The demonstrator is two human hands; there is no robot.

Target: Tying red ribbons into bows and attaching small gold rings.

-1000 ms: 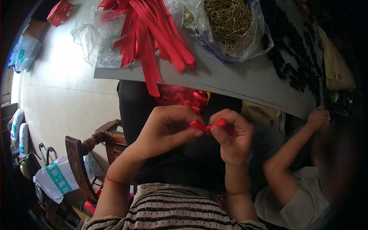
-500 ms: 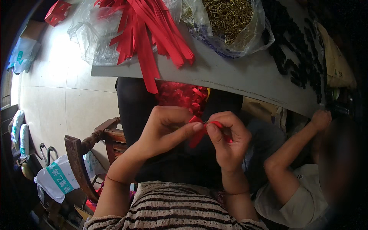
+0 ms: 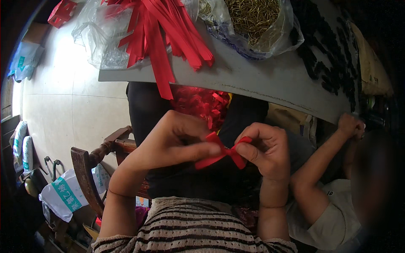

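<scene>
A small red ribbon bow is held between my two hands above my lap. My left hand pinches its left side between thumb and fingers. With thumb and forefinger my right hand grips the bow's right loop. Something thin and shiny shows at the middle of the bow, too small to make out. Below the table edge, beyond my hands, lies a heap of folded red ribbon pieces. Long cut red ribbon strips lie on the table, a few hanging over its edge.
On the grey table stands a plastic bag of gold wire ties, with black strips to its right. A co-worker's arm rests at the right. A wooden chair and a white sack are at the left.
My hands have drawn slightly apart, and the red ribbon now shows as a spread bow between them. My right hand has moved a little to the right.
</scene>
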